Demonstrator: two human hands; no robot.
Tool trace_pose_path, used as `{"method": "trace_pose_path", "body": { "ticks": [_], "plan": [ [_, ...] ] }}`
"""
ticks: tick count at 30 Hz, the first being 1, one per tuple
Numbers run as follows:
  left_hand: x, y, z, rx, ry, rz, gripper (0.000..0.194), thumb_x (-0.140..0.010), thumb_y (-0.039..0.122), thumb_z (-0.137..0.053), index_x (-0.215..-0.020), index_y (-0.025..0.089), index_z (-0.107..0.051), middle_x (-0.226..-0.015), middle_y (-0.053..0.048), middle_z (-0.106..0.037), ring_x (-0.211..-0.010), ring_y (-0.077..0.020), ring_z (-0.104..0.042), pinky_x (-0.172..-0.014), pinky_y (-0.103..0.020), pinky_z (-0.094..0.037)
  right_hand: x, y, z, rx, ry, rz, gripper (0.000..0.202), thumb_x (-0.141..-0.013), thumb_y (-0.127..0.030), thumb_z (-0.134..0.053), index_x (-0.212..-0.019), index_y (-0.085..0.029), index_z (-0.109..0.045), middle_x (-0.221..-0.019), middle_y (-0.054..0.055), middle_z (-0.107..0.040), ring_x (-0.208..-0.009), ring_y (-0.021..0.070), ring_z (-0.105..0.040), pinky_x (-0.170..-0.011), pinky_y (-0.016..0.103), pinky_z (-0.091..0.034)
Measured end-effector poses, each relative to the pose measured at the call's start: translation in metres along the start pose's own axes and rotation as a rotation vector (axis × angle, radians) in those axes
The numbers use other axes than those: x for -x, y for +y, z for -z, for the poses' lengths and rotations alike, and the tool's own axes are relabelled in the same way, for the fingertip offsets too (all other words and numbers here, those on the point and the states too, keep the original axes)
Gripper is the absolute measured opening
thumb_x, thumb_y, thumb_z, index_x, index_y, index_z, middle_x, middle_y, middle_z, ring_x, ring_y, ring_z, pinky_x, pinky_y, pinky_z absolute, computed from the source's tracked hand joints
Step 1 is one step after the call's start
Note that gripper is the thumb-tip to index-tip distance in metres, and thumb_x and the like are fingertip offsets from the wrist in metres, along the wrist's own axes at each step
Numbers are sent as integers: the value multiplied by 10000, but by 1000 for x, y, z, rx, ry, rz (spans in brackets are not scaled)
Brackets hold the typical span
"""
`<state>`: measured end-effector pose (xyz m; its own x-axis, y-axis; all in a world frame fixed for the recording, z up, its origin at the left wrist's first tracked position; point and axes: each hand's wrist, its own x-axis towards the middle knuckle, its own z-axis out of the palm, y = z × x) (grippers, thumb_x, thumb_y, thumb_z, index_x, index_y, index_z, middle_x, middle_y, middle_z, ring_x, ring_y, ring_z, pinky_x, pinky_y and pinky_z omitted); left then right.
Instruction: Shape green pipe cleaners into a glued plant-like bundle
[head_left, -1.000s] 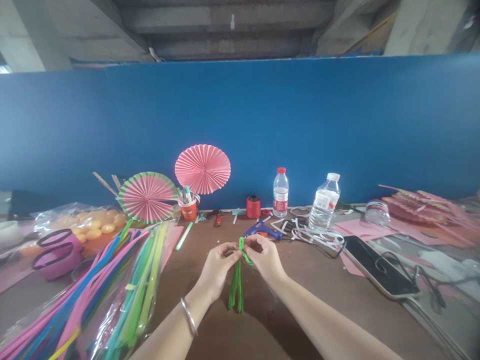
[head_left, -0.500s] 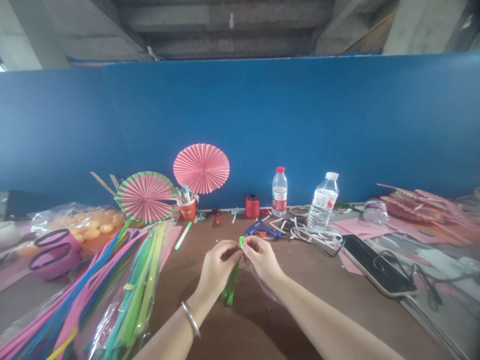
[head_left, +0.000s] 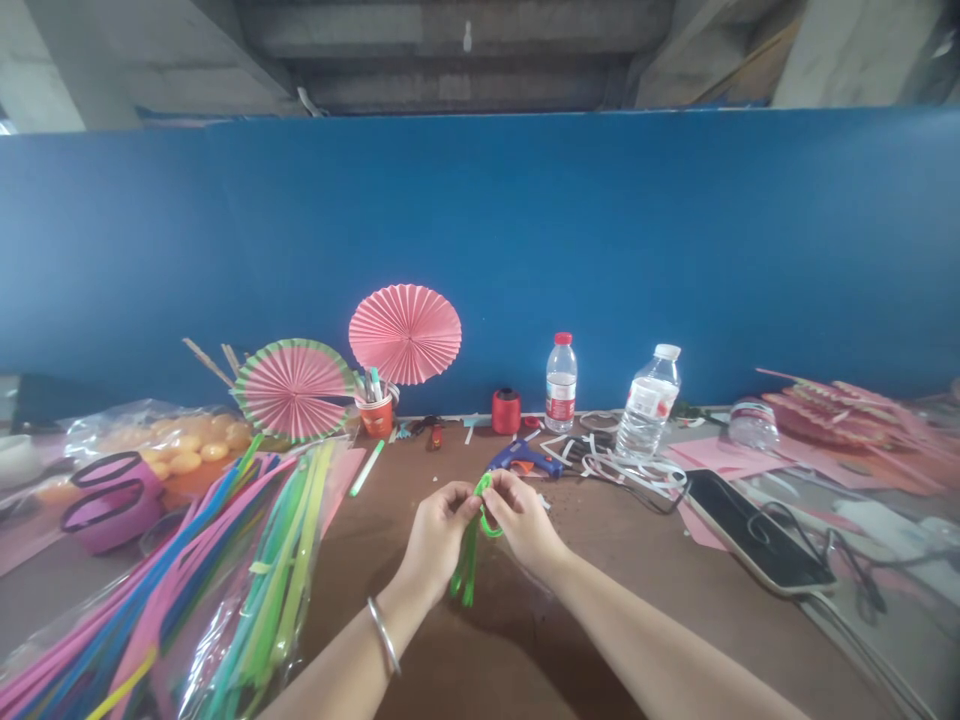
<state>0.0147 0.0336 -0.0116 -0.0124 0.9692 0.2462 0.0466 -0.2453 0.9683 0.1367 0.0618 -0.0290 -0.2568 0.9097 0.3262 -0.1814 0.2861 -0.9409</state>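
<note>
Green pipe cleaners are pinched between both hands over the middle of the brown table. Their upper end forms a small loop at the fingertips, and the loose ends hang below. My left hand, with a silver bangle on its wrist, is closed on them from the left side. From the right, my right hand grips the top of the same bundle, fingertips nearly touching those of the left. Just beyond the hands lies a blue glue gun.
Bagged coloured pipe cleaners lie at the left. Pink paper fans, a cup of pens, a red jar and two bottles stand behind. A phone and cables are at the right.
A green loop now shows below my right fingertips, where before only a small bit stood above them. The hanging ends have shifted slightly right. Both hands have barely moved.
</note>
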Motion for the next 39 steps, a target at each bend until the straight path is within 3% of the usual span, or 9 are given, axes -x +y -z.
{"method": "trace_pose_path", "body": {
  "ticks": [3,6,10,13,17,21,25,30,39],
  "plan": [
    [0,-2,-1,70,7,35,176,-719,332,-604,-697,157,-605,-596,10,-604,-570,-136,-543,-567,-221,-401,0,0,-1,2,14,-1,146,-795,-308,-500,-713,-188,-485,-578,-51,-415,-498,82,-373,-486,202,-328],
    [0,1,1,-7,12,4,182,-719,337,-597,-732,156,-611,-654,-14,-624,-621,-160,-565,-604,-244,-420,-1,-2,-2,-49,27,-7,147,-777,-306,-524,-701,-187,-484,-596,-44,-438,-514,87,-407,-501,206,-351],
    [2,7,3,-321,119,-157,110,-726,290,-580,-723,183,-604,-747,-25,-622,-701,-178,-568,-642,-257,-418,0,-8,-3,-124,114,13,100,-749,-272,-561,-735,-193,-500,-617,-39,-492,-542,103,-470,-524,217,-385],
    [5,8,3,-477,187,-296,83,-733,236,-569,-660,196,-568,-748,-19,-597,-720,-171,-558,-654,-253,-412,4,-13,-4,-16,170,41,70,-732,-240,-586,-739,-195,-534,-668,-18,-561,-583,121,-521,-574,239,-419],
    [6,8,4,-584,183,-406,112,-756,189,-539,-645,196,-549,-743,-25,-581,-735,-168,-557,-684,-257,-416,6,-14,-5,74,185,5,67,-721,-235,-608,-727,-183,-566,-669,1,-590,-590,134,-545,-571,248,-433],
    [6,6,6,-648,158,-469,99,-770,167,-526,-678,191,-555,-774,-38,-579,-763,-170,-554,-691,-255,-422,4,-8,-6,-26,179,-6,101,-743,-265,-595,-723,-170,-569,-626,-4,-571,-553,121,-524,-529,237,-428],
    [5,2,7,-674,113,-477,94,-779,160,-519,-703,187,-566,-796,-46,-581,-785,-171,-551,-711,-252,-425,1,-2,-6,-104,180,-37,135,-756,-295,-573,-722,-166,-562,-610,-7,-551,-539,119,-521,-506,238,-441],
    [4,-1,7,-647,67,-469,93,-773,161,-526,-708,193,-583,-803,-38,-591,-764,-169,-555,-701,-250,-416,-1,0,-4,-35,192,-53,97,-749,-244,-533,-699,-163,-552,-588,-16,-533,-490,108,-499,-485,237,-442],
    [1,1,6,-430,87,-240,78,-768,206,-525,-698,189,-554,-771,-8,-576,-718,-155,-556,-650,-244,-419,-2,-4,-1,77,138,-13,123,-774,-234,-482,-712,-163,-562,-580,-17,-544,-519,114,-507,-517,225,-413]
  ]
}}
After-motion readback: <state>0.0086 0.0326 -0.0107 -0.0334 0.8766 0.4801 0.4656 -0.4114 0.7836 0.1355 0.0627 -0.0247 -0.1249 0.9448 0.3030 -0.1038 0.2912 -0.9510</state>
